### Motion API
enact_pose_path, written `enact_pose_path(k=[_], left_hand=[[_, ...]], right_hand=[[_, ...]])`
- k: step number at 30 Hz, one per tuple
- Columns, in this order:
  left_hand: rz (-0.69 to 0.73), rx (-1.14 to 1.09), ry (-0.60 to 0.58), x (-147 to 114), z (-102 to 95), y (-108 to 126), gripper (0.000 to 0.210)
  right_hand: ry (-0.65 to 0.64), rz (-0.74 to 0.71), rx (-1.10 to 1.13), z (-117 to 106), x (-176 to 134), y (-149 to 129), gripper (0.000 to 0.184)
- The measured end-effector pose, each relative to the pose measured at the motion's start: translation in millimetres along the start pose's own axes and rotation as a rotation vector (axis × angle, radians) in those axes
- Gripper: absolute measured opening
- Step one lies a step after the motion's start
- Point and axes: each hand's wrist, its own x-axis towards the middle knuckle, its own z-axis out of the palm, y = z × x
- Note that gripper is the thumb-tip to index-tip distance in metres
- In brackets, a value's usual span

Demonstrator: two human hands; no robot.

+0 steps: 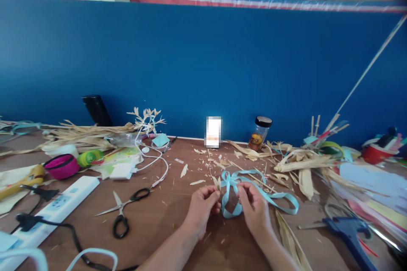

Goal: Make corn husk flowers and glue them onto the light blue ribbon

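Left hand (201,207): grip holds pale husk bit (217,183)
Right hand (256,206): grip holds blue ribbon (229,182)
Scissors (121,207): open on the bench (155,237)

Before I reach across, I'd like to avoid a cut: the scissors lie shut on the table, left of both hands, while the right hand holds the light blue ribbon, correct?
Not quite: the head view shows the scissors lying open, blades spread. They are on the table, left of both hands, and the right hand holds the light blue ribbon.
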Motion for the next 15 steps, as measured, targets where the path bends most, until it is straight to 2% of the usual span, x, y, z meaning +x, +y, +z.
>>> enact_pose_path(k=[8, 15], left_hand=[[0.008, -0.005, 0.03, -1, 2.3, 0, 0.017], [0.017, -0.062, 0.041, 1, 2.3, -3, 0.021]], right_hand=[[0.013, 0.011, -0.101, -7, 5, 12, 0.023], [-0.012, -0.003, -0.2, -9, 4, 10, 0.024]])
